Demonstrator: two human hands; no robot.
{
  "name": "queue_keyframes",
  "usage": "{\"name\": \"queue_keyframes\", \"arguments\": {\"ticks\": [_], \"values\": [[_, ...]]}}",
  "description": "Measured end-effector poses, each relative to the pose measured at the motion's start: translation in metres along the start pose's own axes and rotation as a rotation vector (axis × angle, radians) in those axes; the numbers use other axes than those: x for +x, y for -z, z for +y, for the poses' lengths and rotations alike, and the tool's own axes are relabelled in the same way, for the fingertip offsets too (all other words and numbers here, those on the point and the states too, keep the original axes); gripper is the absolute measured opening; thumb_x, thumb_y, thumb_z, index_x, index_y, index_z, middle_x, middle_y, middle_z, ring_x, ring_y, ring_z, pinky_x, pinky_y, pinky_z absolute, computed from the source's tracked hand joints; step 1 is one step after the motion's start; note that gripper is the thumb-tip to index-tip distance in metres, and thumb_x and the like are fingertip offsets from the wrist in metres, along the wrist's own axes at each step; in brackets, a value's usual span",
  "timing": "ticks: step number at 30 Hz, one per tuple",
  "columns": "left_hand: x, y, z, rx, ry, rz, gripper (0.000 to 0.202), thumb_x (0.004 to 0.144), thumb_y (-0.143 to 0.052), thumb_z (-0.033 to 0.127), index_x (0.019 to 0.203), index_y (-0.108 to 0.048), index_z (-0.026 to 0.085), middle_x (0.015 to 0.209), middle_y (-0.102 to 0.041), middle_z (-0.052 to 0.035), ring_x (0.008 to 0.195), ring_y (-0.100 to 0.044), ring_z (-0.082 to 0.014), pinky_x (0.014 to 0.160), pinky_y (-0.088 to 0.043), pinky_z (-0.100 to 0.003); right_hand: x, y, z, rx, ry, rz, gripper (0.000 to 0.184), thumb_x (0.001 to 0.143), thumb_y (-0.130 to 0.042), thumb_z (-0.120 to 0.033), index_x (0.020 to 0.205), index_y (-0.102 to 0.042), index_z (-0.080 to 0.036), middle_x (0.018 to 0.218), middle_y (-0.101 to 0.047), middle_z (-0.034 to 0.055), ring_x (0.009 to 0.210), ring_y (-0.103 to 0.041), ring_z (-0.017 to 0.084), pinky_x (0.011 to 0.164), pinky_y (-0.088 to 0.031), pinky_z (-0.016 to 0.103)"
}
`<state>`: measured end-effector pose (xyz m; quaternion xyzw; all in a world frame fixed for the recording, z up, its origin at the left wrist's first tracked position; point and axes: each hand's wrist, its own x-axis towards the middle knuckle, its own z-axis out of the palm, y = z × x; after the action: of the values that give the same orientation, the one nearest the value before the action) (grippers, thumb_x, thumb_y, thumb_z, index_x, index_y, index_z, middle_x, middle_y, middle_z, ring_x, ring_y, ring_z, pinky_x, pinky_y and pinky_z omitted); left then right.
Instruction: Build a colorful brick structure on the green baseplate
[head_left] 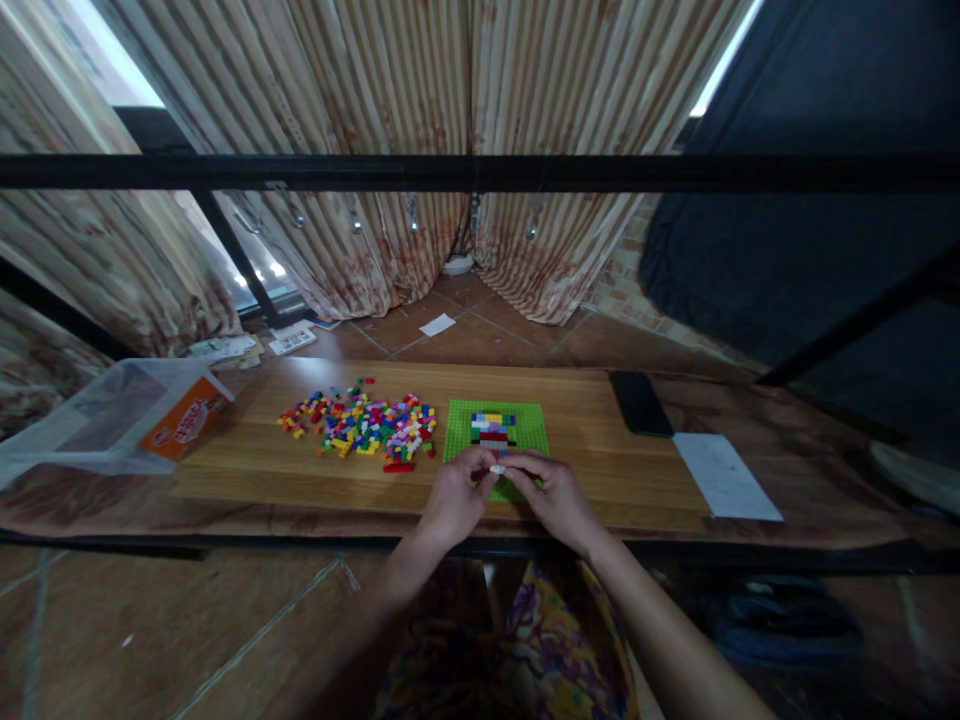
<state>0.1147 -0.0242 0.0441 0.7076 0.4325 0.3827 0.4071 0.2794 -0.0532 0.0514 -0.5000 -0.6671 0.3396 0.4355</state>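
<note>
A green baseplate (525, 425) lies on the wooden board with a small block of coloured bricks (493, 428) pressed onto it. My left hand (455, 495) and my right hand (553, 495) meet over the plate's near edge, fingers pinched together. Between the fingertips sits a small white brick (497, 468), which both hands grip. A loose pile of coloured bricks (364, 422) is spread on the board to the left of the plate, a hand's width from my left hand.
A clear plastic bag with an orange box (184, 425) lies at the far left. A black phone (640, 402) and a white sheet of paper (724, 477) sit to the right. A black bar (480, 172) crosses above; curtains hang behind.
</note>
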Motion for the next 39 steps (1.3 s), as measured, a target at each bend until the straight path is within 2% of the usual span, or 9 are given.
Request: {"name": "queue_keyframes", "arguments": {"ticks": [5, 8, 12, 17, 21, 27, 34, 39], "values": [[-0.003, -0.004, -0.007, 0.029, 0.016, 0.043, 0.009, 0.082, -0.055, 0.019, 0.088, -0.061, 0.022, 0.084, -0.067, -0.0004, 0.075, -0.061, -0.0129, 0.072, -0.050, -0.025, -0.002, 0.004, 0.019, -0.080, -0.062, 0.029, 0.020, 0.089, -0.056, -0.038, 0.093, -0.072, -0.027, 0.091, -0.074, 0.0017, 0.084, -0.067, 0.020, 0.079, -0.050, 0.033], [-0.007, 0.007, -0.018, 0.067, 0.033, 0.134, 0.015, 0.082, -0.056, 0.021, 0.095, -0.063, 0.022, 0.089, -0.068, -0.0024, 0.074, -0.063, -0.0138, 0.070, -0.051, -0.026, 0.009, 0.012, 0.030, -0.131, -0.116, 0.143, 0.021, 0.087, -0.055, -0.040, 0.090, -0.071, -0.026, 0.090, -0.073, 0.0024, 0.082, -0.067, 0.021, 0.078, -0.050, 0.033], [-0.014, 0.038, -0.036, 0.130, 0.078, 0.251, 0.017, 0.085, -0.053, 0.030, 0.094, -0.065, 0.021, 0.089, -0.070, -0.0044, 0.074, -0.064, -0.0151, 0.069, -0.052, -0.026, 0.033, 0.017, 0.044, -0.205, -0.148, 0.282, 0.022, 0.086, -0.054, -0.039, 0.087, -0.069, -0.023, 0.087, -0.070, 0.0040, 0.078, -0.064, 0.020, 0.074, -0.049, 0.032], [-0.025, 0.082, -0.057, 0.204, 0.196, 0.415, 0.021, 0.080, -0.056, 0.037, 0.087, -0.066, 0.020, 0.084, -0.071, -0.0043, 0.077, -0.066, -0.0182, 0.073, -0.054, -0.029, 0.054, 0.010, 0.052, -0.229, -0.058, 0.288, 0.022, 0.087, -0.053, -0.037, 0.084, -0.069, -0.023, 0.091, -0.067, 0.0055, 0.086, -0.063, 0.020, 0.078, -0.049, 0.033], [-0.032, 0.103, -0.069, 0.258, 0.255, 0.477, 0.023, 0.077, -0.058, 0.038, 0.088, -0.066, 0.020, 0.086, -0.073, -0.0045, 0.077, -0.067, -0.0187, 0.073, -0.054, -0.028, 0.059, 0.003, 0.055, -0.213, -0.052, 0.305, 0.020, 0.085, -0.055, -0.037, 0.082, -0.070, -0.023, 0.094, -0.066, 0.0064, 0.087, -0.062, 0.020, 0.079, -0.050, 0.034], [-0.034, 0.107, -0.076, 0.263, 0.274, 0.479, 0.021, 0.076, -0.058, 0.038, 0.086, -0.067, 0.021, 0.084, -0.073, -0.0032, 0.076, -0.067, -0.0185, 0.072, -0.054, -0.027, 0.061, 0.001, 0.063, -0.134, -0.095, 0.330, 0.016, 0.080, -0.059, -0.035, 0.079, -0.071, -0.023, 0.091, -0.065, 0.0057, 0.084, -0.062, 0.019, 0.077, -0.051, 0.033], [-0.028, 0.102, -0.068, 0.251, 0.259, 0.463, 0.021, 0.076, -0.058, 0.038, 0.084, -0.066, 0.021, 0.082, -0.072, -0.0036, 0.077, -0.067, -0.0187, 0.074, -0.054, -0.028, 0.063, -0.005, 0.072, 0.018, -0.163, 0.393, 0.018, 0.074, -0.065, -0.038, 0.076, -0.071, -0.021, 0.087, -0.068, 0.0046, 0.080, -0.061, 0.018, 0.076, -0.050, 0.032], [-0.028, 0.107, -0.068, 0.253, 0.291, 0.481, 0.021, 0.075, -0.059, 0.039, 0.083, -0.066, 0.021, 0.084, -0.073, -0.0037, 0.079, -0.068, -0.0191, 0.075, -0.054, -0.027, 0.066, -0.012, 0.078, 0.116, -0.243, 0.474, 0.025, 0.071, -0.070, -0.042, 0.083, -0.073, -0.021, 0.086, -0.070, 0.0042, 0.075, -0.061, 0.018, 0.073, -0.050, 0.032]]}}
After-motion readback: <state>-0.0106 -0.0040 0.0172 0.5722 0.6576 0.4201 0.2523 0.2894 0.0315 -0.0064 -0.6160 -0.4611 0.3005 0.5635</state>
